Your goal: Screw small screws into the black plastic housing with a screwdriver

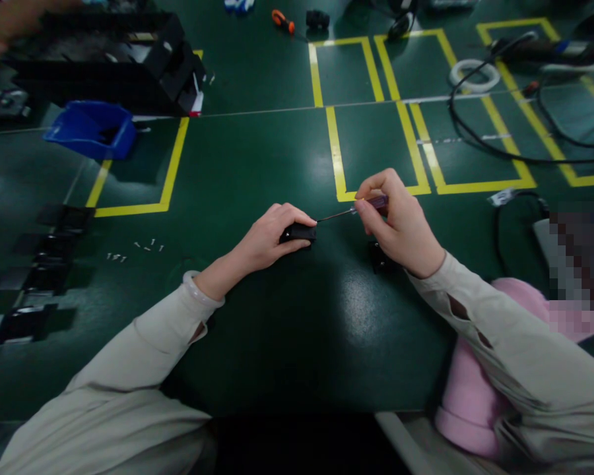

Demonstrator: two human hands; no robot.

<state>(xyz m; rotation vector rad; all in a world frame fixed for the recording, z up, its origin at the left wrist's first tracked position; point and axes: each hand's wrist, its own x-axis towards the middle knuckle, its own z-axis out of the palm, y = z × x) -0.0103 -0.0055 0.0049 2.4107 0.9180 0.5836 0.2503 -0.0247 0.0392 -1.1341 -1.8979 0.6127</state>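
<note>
My left hand (272, 237) is closed round a small black part (299, 233) on the green table, thumb on the near side and fingers over the far side. A screwdriver (377, 202) is pinched in my right hand (396, 221), its thin shaft pointing left. The shaft's tip meets the right end of the black part, close to my left fingertips. Beneath my right hand lies a second black part (380, 257), partly covered by the hand.
Several small screws (116, 256) lie left of my left hand. Farther left are black parts (44, 270) in a column, a blue bin (94, 128) and a black rack (109, 66). An orange screwdriver (282, 22) and cables (480, 138) lie farther back. A person's arm shows top left.
</note>
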